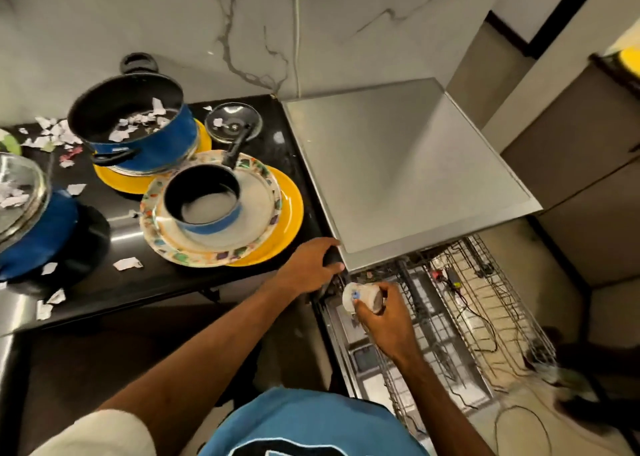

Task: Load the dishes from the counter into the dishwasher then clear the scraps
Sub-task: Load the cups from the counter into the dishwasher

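Your right hand (384,317) has fingers curled round 1 cup (362,298), over the dishwasher rack (485,317) at 4 o'clock from the plates. Slack grip = cup drops on wires, chips. Left hand (308,265) fingers curl over the counter corner (317,228). On counter: 3 blue pans (145,150), 2 yellow plates (291,213), 1 patterned plate (152,227).

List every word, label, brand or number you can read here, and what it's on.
None can be read.
Large blue metal pot: pale mark beside its black handle, too blurred.
Small white cup in the right hand: blue mark, too blurred.
Blue shirt: black-and-white print, cut off at the frame edge.
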`<move>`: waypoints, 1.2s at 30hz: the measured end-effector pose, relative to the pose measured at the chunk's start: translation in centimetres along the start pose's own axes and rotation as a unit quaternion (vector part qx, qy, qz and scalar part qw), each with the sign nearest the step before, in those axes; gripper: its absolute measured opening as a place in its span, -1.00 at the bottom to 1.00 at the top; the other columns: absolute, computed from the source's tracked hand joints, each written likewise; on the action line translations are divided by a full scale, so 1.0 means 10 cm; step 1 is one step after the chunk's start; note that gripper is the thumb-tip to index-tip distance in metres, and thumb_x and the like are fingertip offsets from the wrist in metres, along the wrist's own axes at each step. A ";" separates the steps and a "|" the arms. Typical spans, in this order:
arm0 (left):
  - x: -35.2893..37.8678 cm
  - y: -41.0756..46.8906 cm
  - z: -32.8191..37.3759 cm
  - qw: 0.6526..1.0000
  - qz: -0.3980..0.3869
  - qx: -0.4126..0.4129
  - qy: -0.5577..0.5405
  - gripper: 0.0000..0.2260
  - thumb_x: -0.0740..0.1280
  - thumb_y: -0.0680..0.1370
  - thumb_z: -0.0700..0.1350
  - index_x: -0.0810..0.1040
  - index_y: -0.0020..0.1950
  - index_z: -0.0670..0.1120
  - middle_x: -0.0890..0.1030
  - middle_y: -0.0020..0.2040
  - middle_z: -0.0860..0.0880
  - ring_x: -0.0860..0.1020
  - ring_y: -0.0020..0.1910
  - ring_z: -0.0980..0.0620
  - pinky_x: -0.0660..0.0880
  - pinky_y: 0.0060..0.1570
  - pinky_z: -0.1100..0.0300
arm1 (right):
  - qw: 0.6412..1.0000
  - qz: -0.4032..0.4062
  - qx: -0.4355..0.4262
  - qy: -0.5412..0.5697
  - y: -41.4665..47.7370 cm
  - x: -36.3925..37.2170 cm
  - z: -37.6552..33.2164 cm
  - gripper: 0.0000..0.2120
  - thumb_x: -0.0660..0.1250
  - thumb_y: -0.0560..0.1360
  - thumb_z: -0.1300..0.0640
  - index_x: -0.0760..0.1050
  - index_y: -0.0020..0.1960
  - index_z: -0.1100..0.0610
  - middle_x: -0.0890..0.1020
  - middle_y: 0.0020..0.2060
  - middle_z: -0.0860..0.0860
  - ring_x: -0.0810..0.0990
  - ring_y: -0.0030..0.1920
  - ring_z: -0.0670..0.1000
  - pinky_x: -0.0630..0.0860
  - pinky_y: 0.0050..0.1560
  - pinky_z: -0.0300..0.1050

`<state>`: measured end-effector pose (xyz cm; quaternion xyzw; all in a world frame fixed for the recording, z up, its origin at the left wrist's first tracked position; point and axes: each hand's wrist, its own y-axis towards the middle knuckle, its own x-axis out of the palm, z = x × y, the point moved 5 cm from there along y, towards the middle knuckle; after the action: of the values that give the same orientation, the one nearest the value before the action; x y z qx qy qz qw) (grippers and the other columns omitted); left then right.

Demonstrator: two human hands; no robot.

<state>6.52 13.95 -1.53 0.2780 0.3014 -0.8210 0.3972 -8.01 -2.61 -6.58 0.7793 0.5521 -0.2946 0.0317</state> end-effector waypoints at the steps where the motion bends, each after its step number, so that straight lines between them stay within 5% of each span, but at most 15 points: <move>1: 0.07 0.09 0.08 0.999 -0.006 0.013 0.029 -0.43 0.41 0.57 0.07 0.35 0.55 0.00 0.40 0.52 -0.02 0.35 0.50 -0.04 0.29 0.44 0.12 | 1.000 -0.007 0.017 0.004 0.00 -0.04 0.13 -0.56 0.55 0.44 -0.09 0.45 0.23 -0.12 0.63 0.07 -0.13 0.65 0.03 -0.12 0.68 0.03 0.04; 5: 0.42 0.44 0.26 0.988 -0.058 0.004 0.142 -0.20 0.41 0.55 0.16 0.09 0.65 -0.05 0.10 0.65 -0.10 0.09 0.62 -0.09 0.13 0.56 -0.01 | 0.997 -0.024 0.075 -0.023 0.06 -0.24 0.64 -0.51 0.55 0.49 0.10 0.45 0.34 -0.01 0.64 0.16 -0.07 0.65 0.10 -0.06 0.58 -0.09 -0.28; 9: 0.68 0.61 0.24 0.965 -0.081 -0.035 0.248 -0.12 0.43 0.52 0.17 0.05 0.64 -0.16 0.11 0.64 -0.17 0.11 0.62 -0.11 0.17 0.56 -0.03 | 0.987 -0.039 0.122 -0.101 0.16 -0.36 1.10 -0.46 0.57 0.46 0.19 0.40 0.34 0.16 0.46 0.19 0.03 0.52 0.09 0.00 0.43 -0.31 -0.49; 14: 0.73 0.63 0.37 0.930 -0.049 -0.056 0.360 -0.22 0.48 0.52 -0.06 0.13 0.60 -0.22 0.23 0.59 -0.24 0.25 0.56 -0.18 0.35 0.45 -0.06 | 0.972 -0.075 0.171 -0.142 0.28 -0.39 1.63 -0.45 0.58 0.46 0.18 0.39 0.34 0.15 0.42 0.23 0.09 0.52 0.07 0.03 0.38 -0.31 -0.44; 22: 0.61 0.73 0.62 0.888 -0.079 -0.062 0.449 -0.52 0.50 0.51 -0.07 0.49 0.39 -0.15 0.56 0.28 -0.13 0.54 0.27 -0.10 0.53 0.16 0.00 | 0.954 -0.120 0.220 -0.164 0.39 -0.17 2.16 -0.44 0.61 0.44 0.12 0.42 0.28 0.28 0.57 0.04 0.09 0.64 0.08 0.17 0.52 -0.07 -0.11; 26: 0.63 0.76 0.64 0.890 -0.076 -0.063 0.445 -0.54 0.46 0.53 -0.11 0.48 0.39 -0.17 0.54 0.30 -0.15 0.51 0.30 -0.13 0.51 0.21 -0.02 | 0.941 -0.134 0.250 -0.186 0.42 0.02 2.31 -0.45 0.56 0.49 0.11 0.42 0.31 0.34 0.60 0.16 0.25 0.63 0.17 0.27 0.53 0.02 -0.02; 36: 0.69 0.75 0.61 0.898 -0.051 -0.066 0.432 -0.43 0.46 0.53 -0.13 0.37 0.48 -0.25 0.45 0.40 -0.23 0.43 0.40 -0.18 0.46 0.29 -0.05 | 0.930 -0.140 0.275 -0.202 0.65 0.41 2.81 -0.31 0.66 0.37 0.01 0.47 0.29 0.35 0.64 0.11 0.27 0.67 0.09 0.26 0.61 -0.03 -0.02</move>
<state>7.73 2.49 -4.34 0.5629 0.5104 -0.6176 0.2030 -13.30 -12.21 -33.52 0.5964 0.5348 -0.5875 -0.1146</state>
